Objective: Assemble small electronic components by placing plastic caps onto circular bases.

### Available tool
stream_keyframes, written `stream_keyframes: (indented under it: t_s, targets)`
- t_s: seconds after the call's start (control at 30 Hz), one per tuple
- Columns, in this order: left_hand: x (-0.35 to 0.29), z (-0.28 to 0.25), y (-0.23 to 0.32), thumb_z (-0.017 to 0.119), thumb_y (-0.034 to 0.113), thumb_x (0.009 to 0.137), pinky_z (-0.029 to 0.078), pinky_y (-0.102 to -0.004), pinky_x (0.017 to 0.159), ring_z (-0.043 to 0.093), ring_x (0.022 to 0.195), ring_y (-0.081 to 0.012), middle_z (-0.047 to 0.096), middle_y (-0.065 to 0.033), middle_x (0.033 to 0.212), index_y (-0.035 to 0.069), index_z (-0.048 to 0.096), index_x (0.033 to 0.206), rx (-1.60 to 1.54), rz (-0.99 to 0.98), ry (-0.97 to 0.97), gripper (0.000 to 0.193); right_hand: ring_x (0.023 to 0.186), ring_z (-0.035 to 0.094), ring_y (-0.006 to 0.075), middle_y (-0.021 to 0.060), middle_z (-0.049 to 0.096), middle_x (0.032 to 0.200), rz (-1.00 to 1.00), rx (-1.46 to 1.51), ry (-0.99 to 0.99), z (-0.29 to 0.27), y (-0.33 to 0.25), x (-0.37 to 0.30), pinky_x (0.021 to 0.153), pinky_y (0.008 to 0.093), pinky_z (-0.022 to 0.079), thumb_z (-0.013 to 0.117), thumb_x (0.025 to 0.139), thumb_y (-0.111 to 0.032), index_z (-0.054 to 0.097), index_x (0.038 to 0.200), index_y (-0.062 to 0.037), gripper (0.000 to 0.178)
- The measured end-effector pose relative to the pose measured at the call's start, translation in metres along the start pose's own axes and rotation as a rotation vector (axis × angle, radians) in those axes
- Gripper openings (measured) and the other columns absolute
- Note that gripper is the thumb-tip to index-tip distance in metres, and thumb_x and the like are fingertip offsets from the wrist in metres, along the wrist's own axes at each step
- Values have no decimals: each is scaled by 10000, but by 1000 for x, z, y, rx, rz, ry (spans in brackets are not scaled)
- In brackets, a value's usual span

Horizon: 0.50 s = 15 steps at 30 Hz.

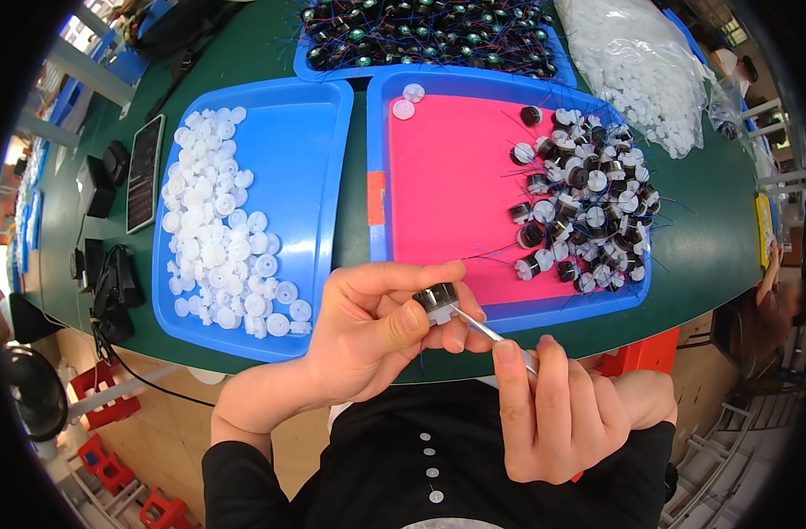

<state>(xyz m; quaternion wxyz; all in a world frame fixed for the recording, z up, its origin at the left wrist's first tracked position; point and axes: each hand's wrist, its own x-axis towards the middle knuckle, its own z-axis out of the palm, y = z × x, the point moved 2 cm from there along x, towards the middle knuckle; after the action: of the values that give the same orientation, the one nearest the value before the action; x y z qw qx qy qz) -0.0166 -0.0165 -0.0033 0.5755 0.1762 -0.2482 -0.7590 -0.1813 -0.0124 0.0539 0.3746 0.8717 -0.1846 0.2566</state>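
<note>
Buttoned shirt (367, 467) — left hand (363, 326) grips glossy cylinder (435, 298) — right hand (561, 410), metal rod (480, 328).

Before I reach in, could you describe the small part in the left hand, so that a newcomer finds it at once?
Find the pink-lined blue tray, then the left hand at its near left corner. It holds the part, a short black cylinder with a white base. Unlike the similar parts in the tray, it has a slim tool at its base.

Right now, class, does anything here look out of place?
Perhaps two white caps, far left corner of the pink-lined tray: they lie apart from its wired pieces, while similar caps lie in the left tray.
</note>
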Motion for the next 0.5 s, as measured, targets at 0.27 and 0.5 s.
stream_keyframes:
  t_s: [0.27, 0.5]
  targets:
    - [-1, -3, 4, 580, 180, 848, 525, -361, 720, 549, 684, -173, 573, -215, 944, 71, 545, 1171, 103, 45, 39, 343, 400, 376, 111, 83, 513, 523, -81, 21, -9, 4, 5, 3, 361, 197, 205, 537, 722, -32, 703, 901, -53, 246]
    - [1, -3, 3, 587, 150, 848, 522, -386, 731, 559, 694, -192, 576, -226, 938, 43, 550, 1152, 124, 41, 126, 325, 407, 370, 88, 71, 516, 572, -82, 146, -94, 5, 18, 7, 373, 193, 217, 600, 684, -35, 691, 889, -17, 225]
